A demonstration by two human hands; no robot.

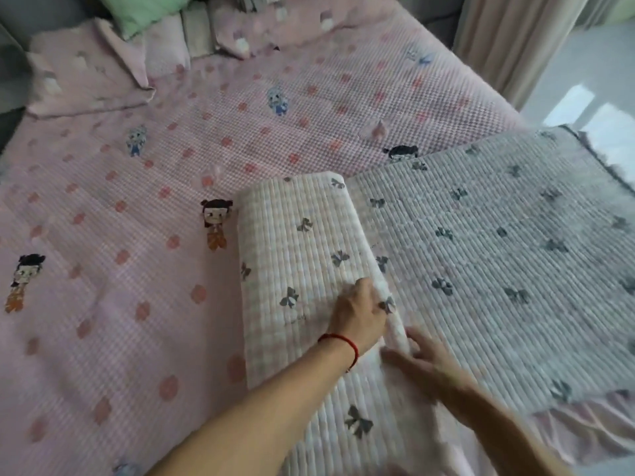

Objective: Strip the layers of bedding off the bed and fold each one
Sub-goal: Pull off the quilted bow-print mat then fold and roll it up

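Observation:
A quilted white blanket with grey bows lies over the right part of the bed, its left portion turned over into a thick fold. My left hand, with a red string on the wrist, presses on top of that fold near its raised edge. My right hand lies just right of it, fingers spread, touching the fold's edge. Under the blanket is a pink checked sheet printed with cartoon figures and red dots, covering the bed.
Pink pillows and a green pillow are piled at the head of the bed, top left. A beige curtain hangs at the right, with a bright tiled floor beyond the bed's right edge.

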